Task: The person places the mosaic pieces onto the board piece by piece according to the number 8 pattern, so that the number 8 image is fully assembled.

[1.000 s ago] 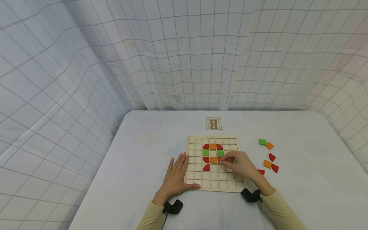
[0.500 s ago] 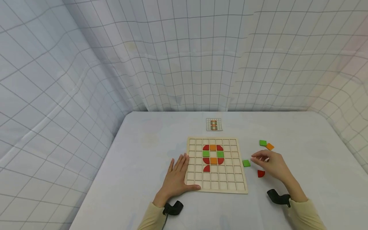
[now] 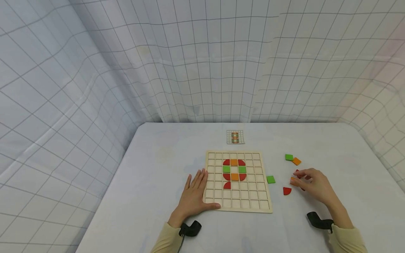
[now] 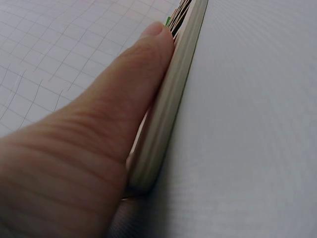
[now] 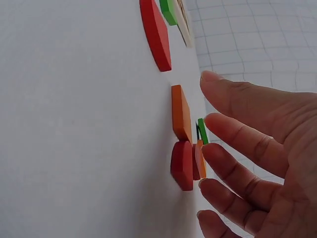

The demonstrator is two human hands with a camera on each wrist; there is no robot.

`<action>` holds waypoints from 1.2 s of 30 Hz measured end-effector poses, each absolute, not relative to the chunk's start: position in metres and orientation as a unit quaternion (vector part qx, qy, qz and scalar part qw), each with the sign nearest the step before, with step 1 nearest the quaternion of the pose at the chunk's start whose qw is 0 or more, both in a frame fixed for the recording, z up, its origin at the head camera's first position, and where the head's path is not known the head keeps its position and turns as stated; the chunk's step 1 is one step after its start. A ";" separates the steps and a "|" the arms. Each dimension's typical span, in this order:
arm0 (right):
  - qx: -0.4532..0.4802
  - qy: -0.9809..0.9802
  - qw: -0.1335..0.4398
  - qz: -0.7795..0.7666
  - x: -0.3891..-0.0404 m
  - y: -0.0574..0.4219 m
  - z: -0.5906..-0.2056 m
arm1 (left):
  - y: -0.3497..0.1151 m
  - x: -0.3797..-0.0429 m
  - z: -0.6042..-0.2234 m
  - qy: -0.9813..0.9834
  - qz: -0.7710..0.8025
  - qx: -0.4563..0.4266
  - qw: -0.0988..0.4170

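My left hand (image 3: pixel 191 198) lies flat on the left side of a pale wooden grid board (image 3: pixel 254 204), its thumb along the near edge; the left wrist view shows the thumb (image 4: pixel 124 79) against the board's rim. Orange squares (image 3: pixel 235 176), green squares (image 3: pixel 242 169) and red quarter-circles (image 3: pixel 226 185) fill some cells. To the right of the board, my right hand (image 3: pixel 316 186) hovers with loosely bent fingers over loose pieces. Close by its fingertips are an orange square (image 5: pixel 181 114) and a red quarter-circle (image 5: pixel 182 166); a gap separates thumb and fingers, and nothing is held.
A small pattern card (image 3: pixel 235 137) lies beyond the board. A loose green square (image 3: pixel 270 179) sits by the board's right edge, with a red quarter-circle (image 3: pixel 287 191) nearby. Farther back are another green square (image 3: pixel 289 157) and an orange one (image 3: pixel 296 161).
My right hand has left a red quarter-circle in the grid and moved right to the loose pieces, uncovering a green square beside the board. The left hand has stayed put.
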State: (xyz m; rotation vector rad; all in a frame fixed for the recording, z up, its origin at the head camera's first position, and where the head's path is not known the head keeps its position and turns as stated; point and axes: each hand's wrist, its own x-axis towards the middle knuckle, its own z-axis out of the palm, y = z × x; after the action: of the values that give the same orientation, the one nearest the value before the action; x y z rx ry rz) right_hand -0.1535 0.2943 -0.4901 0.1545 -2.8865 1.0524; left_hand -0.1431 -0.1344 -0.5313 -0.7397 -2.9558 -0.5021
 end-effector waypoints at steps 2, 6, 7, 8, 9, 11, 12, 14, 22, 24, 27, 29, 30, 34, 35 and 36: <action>0.054 -0.940 0.033 0.336 -0.153 0.296 -0.493 | -0.135 -0.143 -0.532 -0.957 -0.163 -0.240 0.027; 0.053 -0.941 0.026 0.333 -0.152 0.299 -0.498 | -0.135 -0.143 -0.532 -0.957 -0.164 -0.240 0.026; 0.053 -0.941 0.025 0.332 -0.152 0.299 -0.498 | -0.135 -0.143 -0.532 -0.957 -0.164 -0.239 0.026; 0.054 -0.942 0.025 0.330 -0.152 0.300 -0.499 | -0.135 -0.143 -0.532 -0.957 -0.165 -0.239 0.025; 0.055 -0.942 0.024 0.330 -0.152 0.300 -0.499 | -0.135 -0.142 -0.532 -0.957 -0.165 -0.240 0.025; 0.057 -0.943 0.025 0.327 -0.151 0.300 -0.500 | -0.135 -0.142 -0.532 -0.957 -0.163 -0.240 0.025; 0.058 -0.943 0.027 0.326 -0.151 0.300 -0.500 | -0.135 -0.142 -0.532 -0.957 -0.163 -0.240 0.026; 0.058 -0.943 0.024 0.327 -0.151 0.299 -0.500 | -0.135 -0.142 -0.531 -0.956 -0.164 -0.240 0.027; 0.046 -0.945 0.017 0.322 -0.149 0.298 -0.501 | -0.135 -0.142 -0.531 -0.957 -0.159 -0.240 0.026; 0.044 -0.946 0.017 0.321 -0.150 0.297 -0.500 | -0.135 -0.143 -0.531 -0.958 -0.157 -0.239 0.024; 0.046 -0.946 0.021 0.321 -0.150 0.297 -0.500 | -0.135 -0.143 -0.531 -0.958 -0.156 -0.239 0.025; 0.047 -0.945 0.022 0.322 -0.150 0.296 -0.500 | -0.135 -0.143 -0.530 -0.958 -0.156 -0.239 0.026; 0.047 -0.945 0.023 0.323 -0.150 0.296 -0.500 | -0.135 -0.143 -0.531 -0.958 -0.157 -0.240 0.027; 0.044 -0.944 0.023 0.326 -0.150 0.295 -0.500 | -0.135 -0.142 -0.531 -0.957 -0.159 -0.239 0.027; 0.044 -0.944 0.024 0.327 -0.150 0.295 -0.500 | -0.135 -0.142 -0.531 -0.958 -0.158 -0.239 0.027; 0.045 -0.944 0.025 0.327 -0.150 0.295 -0.500 | -0.135 -0.142 -0.531 -0.958 -0.159 -0.239 0.026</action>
State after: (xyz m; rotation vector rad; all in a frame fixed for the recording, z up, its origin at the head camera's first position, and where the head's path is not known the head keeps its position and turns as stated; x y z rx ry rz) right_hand -0.1499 0.2947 -0.4997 0.1383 -2.9173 1.0119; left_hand -0.1424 -0.1348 -0.5312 -0.7376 -2.9591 -0.4915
